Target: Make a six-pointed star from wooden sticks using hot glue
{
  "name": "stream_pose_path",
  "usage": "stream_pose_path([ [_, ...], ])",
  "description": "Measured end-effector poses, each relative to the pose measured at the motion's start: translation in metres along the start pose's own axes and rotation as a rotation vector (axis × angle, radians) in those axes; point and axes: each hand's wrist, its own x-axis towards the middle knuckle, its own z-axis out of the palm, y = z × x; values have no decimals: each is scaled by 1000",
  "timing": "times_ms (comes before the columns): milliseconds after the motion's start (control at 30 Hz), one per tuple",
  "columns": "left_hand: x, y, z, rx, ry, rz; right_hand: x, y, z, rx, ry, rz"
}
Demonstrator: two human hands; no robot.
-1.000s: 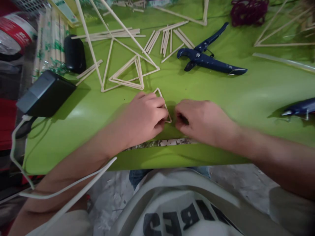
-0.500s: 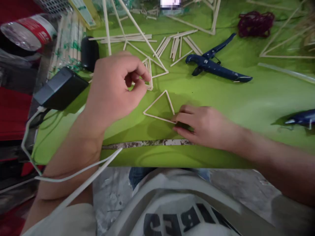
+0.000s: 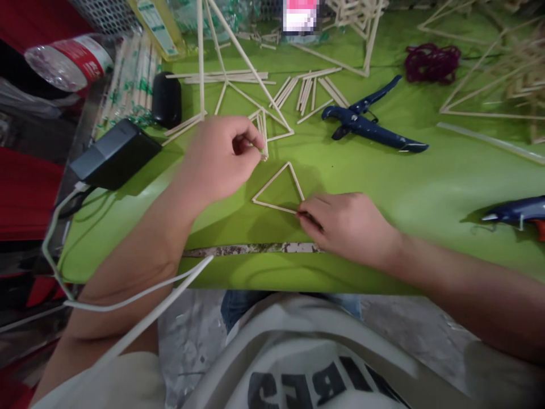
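A small triangle of thin wooden sticks (image 3: 271, 182) lies flat on the green tabletop. My right hand (image 3: 347, 227) has its thumb and fingers pinched at the triangle's lower right corner, hiding that joint. To the upper left, my left hand (image 3: 223, 162) is held with thumb and forefinger pressed together; whatever may be between them is too small to see. Its fingertips overlap the edge of some small stick frames (image 3: 264, 139) in this view, and contact there cannot be told. Behind the left hand rises a larger stick frame (image 3: 242, 54).
Dark blue cutters (image 3: 361, 122) lie open beyond the triangle, near loose sticks (image 3: 304, 94). A glue gun (image 3: 517, 210) is at the right edge. A black power bank (image 3: 117, 153) with a white cable, a bottle (image 3: 70, 62) and maroon cord (image 3: 432, 63) surround the work area.
The view has shifted slightly. My left hand has moved a little right, its fingertips still together. My right fingers have closed more tightly at the triangle's corner.
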Motion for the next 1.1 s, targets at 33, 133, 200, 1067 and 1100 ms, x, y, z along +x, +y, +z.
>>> stream_pose_path([
  [33, 0, 1, 2, 20, -64, -42, -1, 0, 0, -15, -5, -10],
  [133, 0, 4, 8, 85, -191, -111, -3, 1, 2, -59, 11, -25],
  [200, 0, 2, 10, 97, -208, -121, -3, 3, 4, -77, 34, -35],
  [1067, 5, -13, 15, -303, -332, 164, 5, 71, -32, 1279, -22, 220],
  [1100, 4, -11, 14, -318, -321, 152, 7, 72, -30, 1352, -28, 195],
])
